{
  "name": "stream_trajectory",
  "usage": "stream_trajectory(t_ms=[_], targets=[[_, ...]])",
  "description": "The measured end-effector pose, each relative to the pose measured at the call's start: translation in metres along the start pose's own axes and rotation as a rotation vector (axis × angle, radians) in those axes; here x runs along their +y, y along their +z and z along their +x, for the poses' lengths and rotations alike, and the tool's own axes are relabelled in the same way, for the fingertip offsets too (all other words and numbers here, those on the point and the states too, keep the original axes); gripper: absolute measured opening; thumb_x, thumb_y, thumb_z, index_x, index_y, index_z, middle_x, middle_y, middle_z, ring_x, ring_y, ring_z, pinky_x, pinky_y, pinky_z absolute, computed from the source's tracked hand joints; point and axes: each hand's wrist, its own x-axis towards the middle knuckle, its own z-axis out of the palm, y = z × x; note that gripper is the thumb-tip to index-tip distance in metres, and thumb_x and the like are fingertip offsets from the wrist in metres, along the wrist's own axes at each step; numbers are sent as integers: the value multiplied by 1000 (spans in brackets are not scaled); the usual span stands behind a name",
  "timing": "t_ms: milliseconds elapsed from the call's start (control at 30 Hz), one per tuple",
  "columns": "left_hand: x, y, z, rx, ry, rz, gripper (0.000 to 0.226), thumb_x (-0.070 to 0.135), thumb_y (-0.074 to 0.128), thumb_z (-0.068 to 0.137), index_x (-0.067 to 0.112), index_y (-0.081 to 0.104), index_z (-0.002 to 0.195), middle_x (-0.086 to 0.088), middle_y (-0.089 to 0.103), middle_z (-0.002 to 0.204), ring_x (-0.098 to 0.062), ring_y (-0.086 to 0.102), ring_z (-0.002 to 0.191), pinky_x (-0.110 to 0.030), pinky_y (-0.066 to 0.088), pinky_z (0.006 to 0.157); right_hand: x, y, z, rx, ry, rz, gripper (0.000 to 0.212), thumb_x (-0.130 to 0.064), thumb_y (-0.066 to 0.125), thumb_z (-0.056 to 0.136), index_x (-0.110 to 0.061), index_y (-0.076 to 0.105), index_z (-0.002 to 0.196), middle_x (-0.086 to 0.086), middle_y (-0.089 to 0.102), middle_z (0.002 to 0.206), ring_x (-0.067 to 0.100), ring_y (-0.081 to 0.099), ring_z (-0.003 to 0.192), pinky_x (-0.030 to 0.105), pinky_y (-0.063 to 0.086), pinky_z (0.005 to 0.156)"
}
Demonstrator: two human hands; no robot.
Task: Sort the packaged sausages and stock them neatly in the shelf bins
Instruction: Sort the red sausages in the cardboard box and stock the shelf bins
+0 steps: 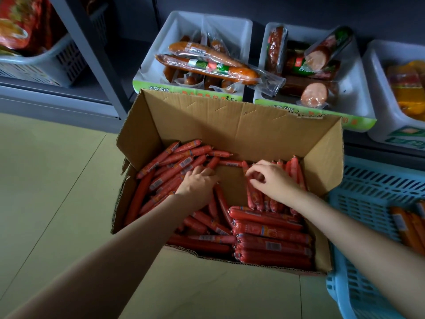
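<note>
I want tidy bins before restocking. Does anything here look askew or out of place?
Yes. In the left white bin, the long vacuum-packed sausage lies diagonally, its clear pack end poking over the rim towards the next bin. The red sausages in the cardboard box lie jumbled.

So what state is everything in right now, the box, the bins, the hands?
Box: open, part full of red sausages.
Left bin: part full.
Middle bin: part full.
Blue basket: few sausages inside.
Left hand: on sausages, grip unclear.
Right hand: fingers curled over sausages.
</note>
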Motion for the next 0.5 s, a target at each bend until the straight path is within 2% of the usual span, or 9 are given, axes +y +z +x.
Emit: stream_trajectory(t_ms=[67,133,233,300,367,500], targets=[[-18,-4,-13,17,14,64,55,17,43,94,33,29,145,5,7,157,-25,0,144,-44,14,115,-18,10,8,-26,6,8,19,-17,63,87,-14,68,105,6,64,107,21,56,92,23,35,77],[-35,-2,-25,-30,31,130,59,22,45,94,33,22,147,6,1,158,-22,-10,145,-44,12,116,-34,24,18,-110,40,-41,29,-23,63,88,-12,64,114,8,64,115,25,54,110,26,35,89],[-55,5,-30,-150,26,130,57,25,47,94,31,25,147,2,1,158,-17,-7,146,-42,22,116,-47,50,33,-200,162,-180,38,-29,64,87,-10,58,119,11,60,121,28,51,118,33,34,103],[-62,8,-29,-180,25,80,57,18,47,94,30,27,146,1,2,158,-16,-5,146,-40,27,114,-51,64,40,-206,279,-204,32,-24,64,86,-10,58,114,12,59,121,30,53,116,34,43,94],[-65,10,-25,-166,40,47,58,16,48,93,28,29,146,0,6,158,-15,-3,146,-39,25,115,-55,74,43,-208,371,-163,27,-18,63,84,-9,56,110,13,58,121,32,54,115,34,47,87],[-65,11,-22,-155,40,19,59,10,49,91,26,32,145,-1,8,158,-15,-1,146,-36,20,117,-54,77,47,-181,457,-44,38,-15,62,85,-3,52,120,15,52,130,31,51,120,32,44,96]])
